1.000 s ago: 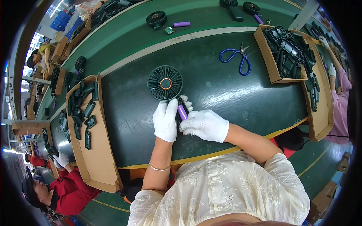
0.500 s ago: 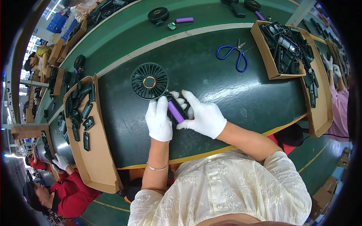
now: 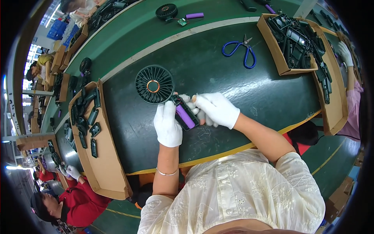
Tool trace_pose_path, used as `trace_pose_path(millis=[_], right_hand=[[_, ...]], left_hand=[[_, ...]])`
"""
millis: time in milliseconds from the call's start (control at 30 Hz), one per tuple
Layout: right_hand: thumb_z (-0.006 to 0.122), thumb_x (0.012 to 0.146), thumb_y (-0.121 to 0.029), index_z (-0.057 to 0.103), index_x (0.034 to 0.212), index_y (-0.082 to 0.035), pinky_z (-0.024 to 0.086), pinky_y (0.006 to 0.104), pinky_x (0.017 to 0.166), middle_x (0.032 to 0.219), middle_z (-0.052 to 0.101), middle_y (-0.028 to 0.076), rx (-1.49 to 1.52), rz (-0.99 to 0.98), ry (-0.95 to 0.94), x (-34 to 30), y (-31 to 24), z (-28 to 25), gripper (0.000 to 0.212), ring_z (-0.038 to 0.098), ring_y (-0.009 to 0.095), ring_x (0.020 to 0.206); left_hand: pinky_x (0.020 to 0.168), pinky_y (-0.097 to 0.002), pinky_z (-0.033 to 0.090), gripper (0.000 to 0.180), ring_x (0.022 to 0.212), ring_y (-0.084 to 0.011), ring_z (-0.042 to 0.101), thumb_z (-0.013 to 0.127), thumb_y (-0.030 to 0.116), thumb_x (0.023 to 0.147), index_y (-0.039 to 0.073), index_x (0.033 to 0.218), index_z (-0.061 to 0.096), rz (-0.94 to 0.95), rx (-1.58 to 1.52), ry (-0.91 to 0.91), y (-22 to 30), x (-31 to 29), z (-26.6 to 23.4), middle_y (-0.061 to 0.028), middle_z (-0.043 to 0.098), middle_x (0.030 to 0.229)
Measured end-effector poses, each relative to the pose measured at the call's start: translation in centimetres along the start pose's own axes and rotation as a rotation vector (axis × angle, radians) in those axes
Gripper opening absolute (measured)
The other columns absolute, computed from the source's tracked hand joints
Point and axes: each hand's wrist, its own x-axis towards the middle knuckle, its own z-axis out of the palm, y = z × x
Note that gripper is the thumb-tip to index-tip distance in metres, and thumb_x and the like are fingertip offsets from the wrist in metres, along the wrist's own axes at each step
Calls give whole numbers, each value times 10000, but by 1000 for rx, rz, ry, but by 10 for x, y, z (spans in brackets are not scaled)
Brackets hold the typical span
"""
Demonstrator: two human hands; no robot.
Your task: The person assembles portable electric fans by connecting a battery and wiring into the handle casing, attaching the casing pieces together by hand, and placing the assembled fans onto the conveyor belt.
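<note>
A black handheld fan (image 3: 154,84) with a round slotted head and a copper-coloured ring is held over the bench. My left hand (image 3: 168,124), in a white glove, is closed around its handle, thumb on the near side. The handle is uncovered, and a purple cylindrical battery (image 3: 184,116) lies in it. Thin wires (image 3: 177,100) show at the neck. My right hand (image 3: 218,110), also gloved, is curled at the handle's right side with its fingertips close to the neck. What those fingers pinch, if anything, is hidden.
Blue-handled scissors (image 3: 242,51) lie beyond my hands. A carton of black plastic parts (image 3: 289,70) stands at right, and another carton (image 3: 107,177) with black pieces at left. Across the divider lie another fan head (image 3: 166,12), a battery and a circuit board. Co-workers sit at both sides.
My right hand has drawn back to the right, and its thumb has come off the battery. More of the handle's lower end shows. The left hand keeps its hold on the fan.
</note>
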Motion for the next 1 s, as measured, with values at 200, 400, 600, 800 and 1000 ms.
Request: trace_pose_path(millis=[200,400,600,800,1000], right_hand=[[573,953,-301,677,1220,-50,335,212,404,663,578,21,131,-81,77,0,-1,-13,381,437,54,475],[619,921,-217,680,1185,-20,309,225,392,650,573,32,250,-29,17,-2,-1,-14,335,418,63,452],[653,912,-203,700,1092,0,304,241,390,662,587,39,328,1,-51,-2,3,-18,276,415,66,440],[637,885,-164,652,1207,42,355,238,404,661,603,44,154,-45,-32,-3,-1,-17,383,460,72,456],[625,875,-185,638,1169,50,414,247,434,657,623,45,-56,-147,7,-1,3,-13,377,522,97,480]], left_hand=[[1070,-437,435,512,1244,-281,530,547,236,1010,-69,1392,395,-37,-12,-237,-6,-1,1,-188,489,1396],[1125,-445,360,626,1305,-280,476,614,326,980,-77,1407,398,-105,38,-281,-8,0,-6,-174,458,1432],[803,-244,464,443,1045,-125,559,535,186,978,-40,1358,510,-92,-24,-255,-8,1,4,-100,589,1257],[630,-204,414,408,786,-70,530,568,220,971,-10,1308,562,-138,142,-185,-9,1,-4,-46,612,1041],[584,-219,405,347,653,-64,477,607,236,955,-3,1206,620,-142,301,-99,-11,-3,-8,-9,587,852]])
